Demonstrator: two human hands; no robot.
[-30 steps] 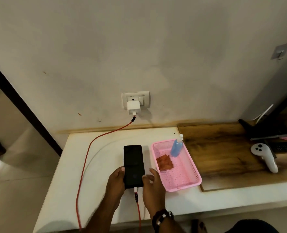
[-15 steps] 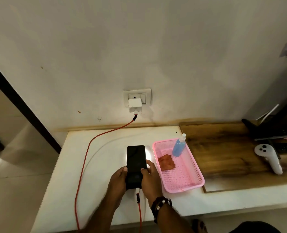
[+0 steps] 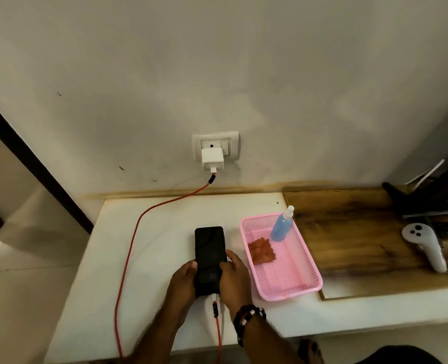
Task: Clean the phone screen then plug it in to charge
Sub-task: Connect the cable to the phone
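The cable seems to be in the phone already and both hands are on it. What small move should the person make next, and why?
Probably let go and draw both hands back. The red cable runs from the white charger in the wall socket to the bottom of the phone, which lies flat on the white counter. The left hand and right hand only grip its lower sides. The screen looks dark, so charging cannot be confirmed.

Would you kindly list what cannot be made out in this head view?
- Phone lower edges: covered by left hand and right hand.
- Screen cleanliness: dark, too blurred.
- Red cable loop: cut off by the bottom edge.
- Socket switch position: too small.
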